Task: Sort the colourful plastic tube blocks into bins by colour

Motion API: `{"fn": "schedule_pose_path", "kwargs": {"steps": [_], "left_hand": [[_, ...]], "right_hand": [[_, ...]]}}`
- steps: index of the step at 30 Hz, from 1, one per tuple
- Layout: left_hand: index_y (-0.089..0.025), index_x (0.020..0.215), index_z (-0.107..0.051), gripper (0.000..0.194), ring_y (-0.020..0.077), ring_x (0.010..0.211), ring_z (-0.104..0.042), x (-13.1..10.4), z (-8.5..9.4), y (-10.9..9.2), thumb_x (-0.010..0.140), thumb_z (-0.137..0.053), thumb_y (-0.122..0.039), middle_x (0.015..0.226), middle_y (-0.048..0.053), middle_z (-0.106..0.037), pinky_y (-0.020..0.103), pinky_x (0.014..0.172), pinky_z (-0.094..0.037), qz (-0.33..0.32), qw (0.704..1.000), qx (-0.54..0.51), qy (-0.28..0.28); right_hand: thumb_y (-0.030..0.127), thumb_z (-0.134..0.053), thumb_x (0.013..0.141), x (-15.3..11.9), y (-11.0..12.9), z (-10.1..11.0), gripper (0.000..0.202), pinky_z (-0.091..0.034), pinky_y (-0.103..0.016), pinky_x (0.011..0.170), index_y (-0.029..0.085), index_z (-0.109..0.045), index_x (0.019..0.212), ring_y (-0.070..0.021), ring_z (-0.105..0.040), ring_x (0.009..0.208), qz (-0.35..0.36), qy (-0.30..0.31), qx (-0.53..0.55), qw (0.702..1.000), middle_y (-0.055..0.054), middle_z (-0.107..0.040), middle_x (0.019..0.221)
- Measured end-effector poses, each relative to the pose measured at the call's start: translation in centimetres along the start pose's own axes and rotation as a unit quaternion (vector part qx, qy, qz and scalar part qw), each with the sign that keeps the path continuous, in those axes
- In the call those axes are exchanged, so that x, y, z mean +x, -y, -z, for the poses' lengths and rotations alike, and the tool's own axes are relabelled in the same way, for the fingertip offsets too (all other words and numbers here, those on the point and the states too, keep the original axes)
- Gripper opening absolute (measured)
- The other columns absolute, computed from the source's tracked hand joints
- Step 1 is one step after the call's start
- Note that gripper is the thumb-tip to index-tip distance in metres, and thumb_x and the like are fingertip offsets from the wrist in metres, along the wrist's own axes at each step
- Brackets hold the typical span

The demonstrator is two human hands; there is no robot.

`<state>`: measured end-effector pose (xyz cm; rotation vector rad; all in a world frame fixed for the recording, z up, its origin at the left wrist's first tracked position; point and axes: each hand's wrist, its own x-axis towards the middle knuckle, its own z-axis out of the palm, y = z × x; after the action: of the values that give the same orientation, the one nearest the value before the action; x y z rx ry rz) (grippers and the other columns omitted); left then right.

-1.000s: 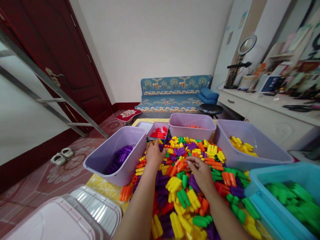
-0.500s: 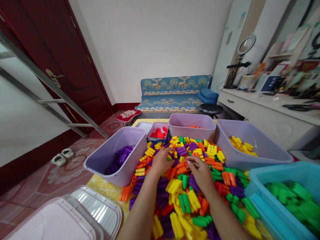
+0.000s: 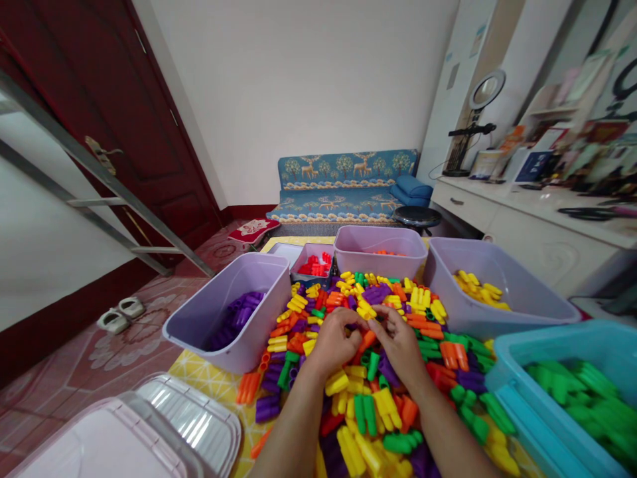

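Lilac bin (image 3: 263, 332) of purple tubular blocks (image 3: 241, 312) is standing left of the mixed block pile (image 3: 365, 413). Left hand (image 3: 338, 342) is occupying the pile's middle, fingers curled (grip hidden). Yellow block (image 3: 367, 309) is lying at the fingertips, mid-pile. Right hand (image 3: 399, 340) is flanking it, fingers bent; hold unclear. Crowding fingers could dislodge it.

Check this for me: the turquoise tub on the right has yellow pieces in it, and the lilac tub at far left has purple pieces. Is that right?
Not quite. The head view shows green pieces in the turquoise tub on the right, not yellow. The lilac tub at far left does have purple pieces.
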<state>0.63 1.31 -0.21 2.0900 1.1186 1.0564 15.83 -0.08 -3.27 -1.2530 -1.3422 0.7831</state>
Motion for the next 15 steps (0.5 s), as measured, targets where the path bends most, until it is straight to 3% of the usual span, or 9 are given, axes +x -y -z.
{"fn": "schedule_pose_path", "kwargs": {"steps": [2,6,11,15], "left_hand": [[-0.018,0.069,-0.065,0.014,0.0150,0.073,-0.058,-0.1,-0.1,-0.2,0.078,-0.054,-0.019,0.071,0.001,-0.065,0.025,0.070,-0.044,0.009,1.000,0.005,-0.017],[-0.016,0.066,-0.060,0.029,0.0117,0.063,-0.053,0.0,-0.6,0.1,0.079,-0.059,-0.041,0.064,-0.001,-0.059,0.022,0.059,-0.038,0.037,0.998,-0.014,-0.055],[-0.016,0.061,-0.053,0.028,0.0102,0.058,-0.049,0.3,-0.8,1.0,0.076,-0.064,-0.037,0.059,-0.003,-0.053,0.021,0.057,-0.038,0.059,0.989,-0.017,-0.132],[-0.016,0.075,-0.057,0.008,0.0128,0.070,-0.056,0.5,-0.7,1.6,0.076,-0.060,-0.023,0.073,0.000,-0.060,0.023,0.068,-0.044,0.049,0.979,-0.009,-0.197]], "right_hand": [[0.041,-0.059,0.079,0.0,0.0,-0.1,0.028,-0.050,-0.029,0.066,0.020,-0.056,0.098,-0.0192,-0.063,0.075,0.007,-0.005,0.016,1.000,-0.005,-0.066,0.088],[0.039,-0.061,0.079,-0.1,0.3,0.0,0.023,-0.049,-0.028,0.063,0.020,-0.056,0.091,-0.0183,-0.062,0.072,0.033,-0.007,0.017,0.999,-0.004,-0.065,0.084],[0.038,-0.058,0.082,-0.3,1.1,0.0,0.020,-0.050,-0.030,0.076,0.020,-0.058,0.091,-0.0202,-0.064,0.084,0.041,0.016,0.039,0.998,-0.005,-0.067,0.089],[0.036,-0.061,0.079,0.2,1.2,0.6,0.022,-0.052,-0.031,0.075,0.020,-0.061,0.093,-0.0206,-0.067,0.085,0.009,0.046,0.050,0.998,-0.005,-0.070,0.089]]}}
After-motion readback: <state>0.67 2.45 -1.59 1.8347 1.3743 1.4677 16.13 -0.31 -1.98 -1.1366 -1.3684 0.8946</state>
